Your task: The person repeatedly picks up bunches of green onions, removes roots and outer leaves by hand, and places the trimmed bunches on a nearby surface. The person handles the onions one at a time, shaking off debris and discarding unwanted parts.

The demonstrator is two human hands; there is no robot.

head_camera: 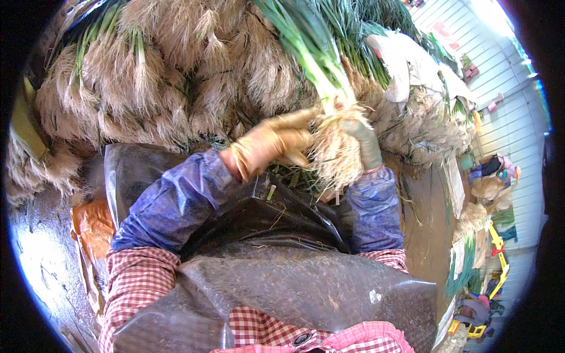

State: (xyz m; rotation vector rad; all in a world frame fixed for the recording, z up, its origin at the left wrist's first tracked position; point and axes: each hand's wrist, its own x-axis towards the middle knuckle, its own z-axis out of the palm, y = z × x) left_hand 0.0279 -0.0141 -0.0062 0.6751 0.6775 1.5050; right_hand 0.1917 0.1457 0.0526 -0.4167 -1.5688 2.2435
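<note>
A bunch of green onions [324, 77] stands tilted before me, with its green leaves pointing up and away and its pale, bushy roots hanging towards my lap. My right hand [366, 141], in a grey-green glove, grips the bunch from the right where the stalks meet the roots. On the other side is my left hand [276, 141] in a tan rubber glove. Its fingers are spread and somewhat blurred, close against the roots; whether they touch is hard to tell. Loose green scraps lie beneath the bunch on the dark plastic apron [309, 273] over my lap.
A large heap of rooted onions [145, 88] runs across the front. White sheeting [410, 61] covers part of the pile at right. An orange bag [93, 223] lies at left on wet ground. Farther right, a person [494, 170] bends near more bundles and yellow frames [499, 256].
</note>
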